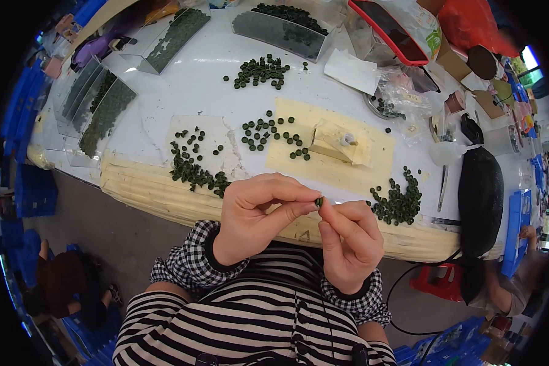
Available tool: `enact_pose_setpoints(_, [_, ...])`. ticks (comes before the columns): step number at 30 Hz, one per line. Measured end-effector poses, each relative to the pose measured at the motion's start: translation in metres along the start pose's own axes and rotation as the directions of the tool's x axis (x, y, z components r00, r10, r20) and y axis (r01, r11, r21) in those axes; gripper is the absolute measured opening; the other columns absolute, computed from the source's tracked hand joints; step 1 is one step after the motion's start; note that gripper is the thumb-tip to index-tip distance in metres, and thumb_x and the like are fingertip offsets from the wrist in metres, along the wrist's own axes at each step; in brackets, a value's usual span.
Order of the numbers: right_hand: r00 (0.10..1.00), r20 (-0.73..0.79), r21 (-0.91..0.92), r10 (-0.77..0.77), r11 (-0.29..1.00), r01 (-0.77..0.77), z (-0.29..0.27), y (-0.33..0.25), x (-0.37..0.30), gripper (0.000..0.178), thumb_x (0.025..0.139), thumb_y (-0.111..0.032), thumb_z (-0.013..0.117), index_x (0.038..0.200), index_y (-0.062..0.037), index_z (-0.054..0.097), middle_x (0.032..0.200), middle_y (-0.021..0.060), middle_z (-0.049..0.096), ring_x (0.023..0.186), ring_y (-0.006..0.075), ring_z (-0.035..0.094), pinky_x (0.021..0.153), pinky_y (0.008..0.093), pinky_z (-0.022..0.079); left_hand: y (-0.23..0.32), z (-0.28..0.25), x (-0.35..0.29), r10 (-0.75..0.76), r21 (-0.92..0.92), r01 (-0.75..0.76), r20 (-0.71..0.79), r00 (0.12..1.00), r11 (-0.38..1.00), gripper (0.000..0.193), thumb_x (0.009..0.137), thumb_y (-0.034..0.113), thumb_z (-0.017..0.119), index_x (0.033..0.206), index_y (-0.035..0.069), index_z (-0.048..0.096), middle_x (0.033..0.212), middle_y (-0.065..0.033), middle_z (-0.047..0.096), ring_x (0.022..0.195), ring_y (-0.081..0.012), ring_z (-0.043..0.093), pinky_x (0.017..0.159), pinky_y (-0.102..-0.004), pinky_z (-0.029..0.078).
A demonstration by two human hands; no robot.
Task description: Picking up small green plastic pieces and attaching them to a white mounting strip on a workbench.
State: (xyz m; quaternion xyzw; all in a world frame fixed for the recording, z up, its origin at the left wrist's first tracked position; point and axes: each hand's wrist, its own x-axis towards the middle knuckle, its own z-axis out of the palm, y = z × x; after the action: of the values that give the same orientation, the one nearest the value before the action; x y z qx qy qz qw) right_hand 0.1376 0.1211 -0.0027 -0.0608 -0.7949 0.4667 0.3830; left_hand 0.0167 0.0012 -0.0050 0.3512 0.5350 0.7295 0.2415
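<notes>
A tiny dark green round part point(319, 201) is pinched between the thumb and index finger of my left hand point(259, 213), just in front of the table edge. The index fingertip of my right hand point(352, 238) meets the same part from the right; its fingers are curled closed, and how far they grip it is partly hidden. Loose green parts of this kind lie in a pile point(195, 171) beyond my left hand. More form another pile point(399, 201) beyond my right hand. Ahead, a scattered group point(265, 131) lies next to a small tape-covered block point(341, 143) with a short peg on top.
A larger heap of green parts point(262, 72) lies farther back. Clear bins of them stand at the far left point(107, 113) and far centre point(280, 33). A red-cased phone point(390, 33), white paper point(352, 70), tweezers point(443, 188) and a black bag point(480, 201) occupy the right side.
</notes>
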Motion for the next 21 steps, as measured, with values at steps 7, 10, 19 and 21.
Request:
enact_pose_setpoints(7, [1.0,0.017,-0.003,0.004,1.0,-0.004,-0.0011,0.0005,0.0001,0.037,0.076,0.01,0.07,0.111,-0.0015,0.071,0.085,0.0063,0.063,0.072,0.0178,0.057,0.064,0.0259,0.045,0.0003,0.0007,0.0008,0.017,0.051,-0.016,-0.017,1.0,0.999,0.018,0.083,-0.007,0.069,0.101,-0.002,0.072,0.09,-0.012,0.071,0.082,-0.0154,0.067,0.073,-0.0243,0.053])
enact_pose_setpoints(10, [1.0,0.016,0.003,0.008,1.0,-0.008,-0.0006,0.0009,-0.0002,0.037,0.075,0.01,0.07,0.111,-0.0015,0.071,0.085,0.0064,0.063,0.072,0.0179,0.057,0.064,0.0261,0.045,0.0,0.0001,0.001,0.018,0.063,-0.017,-0.014,1.0,0.998,0.019,0.083,-0.007,0.069,0.101,-0.001,0.072,0.089,-0.0118,0.071,0.082,-0.0154,0.067,0.073,-0.0243,0.053])
enact_pose_setpoints(19, [1.0,0.02,-0.011,-0.001,1.0,0.001,-0.0016,0.001,0.0014,0.037,0.075,0.01,0.071,0.11,-0.0011,0.071,0.085,0.0071,0.064,0.071,0.0169,0.057,0.063,0.025,0.045,-0.0023,0.0011,0.0018,0.069,0.123,-0.067,-0.015,0.997,0.99,0.02,0.082,-0.007,0.069,0.101,-0.001,0.072,0.088,-0.0117,0.071,0.079,-0.016,0.068,0.071,-0.0241,0.053])
enact_pose_setpoints(21, [1.0,0.014,-0.004,0.004,1.0,-0.004,-0.0012,0.0015,0.0008,0.037,0.076,0.01,0.071,0.11,-0.001,0.071,0.085,0.0071,0.064,0.071,0.0167,0.057,0.063,0.0248,0.045,-0.0026,0.0012,0.0022,0.072,0.123,-0.07,-0.014,0.997,0.99,0.02,0.082,-0.007,0.069,0.101,-0.001,0.072,0.087,-0.0117,0.071,0.08,-0.0161,0.068,0.071,-0.024,0.053])
